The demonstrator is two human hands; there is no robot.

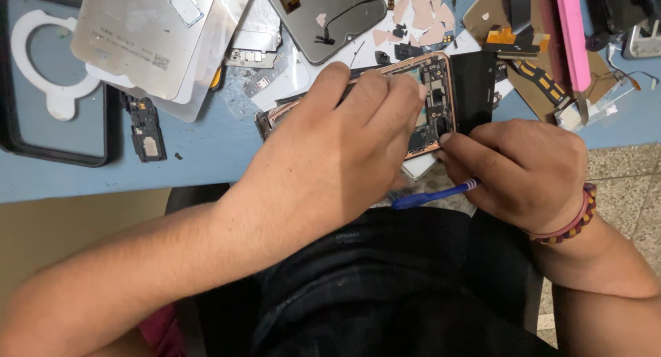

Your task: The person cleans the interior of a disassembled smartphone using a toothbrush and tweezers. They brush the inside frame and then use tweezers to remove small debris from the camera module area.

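Note:
An opened phone [432,95] with a copper-coloured frame and bare circuit boards lies tilted at the front edge of the blue table [200,150]. My left hand [344,150] lies over its middle and grips it. My right hand [527,171] holds a thin blue tool [430,195], whose handle sticks out to the left below the fingers. The fingertips of that hand touch the phone's lower right corner, beside a black panel [475,88]. The tool's tip is hidden by my fingers.
Silver metal back plates [144,33] lie at the back left. A dark phone case with a white ring [51,75] sits far left. A small black part [146,130], a dark screen [327,16], flex cables, a pink strip [573,33] and brown card clutter the back.

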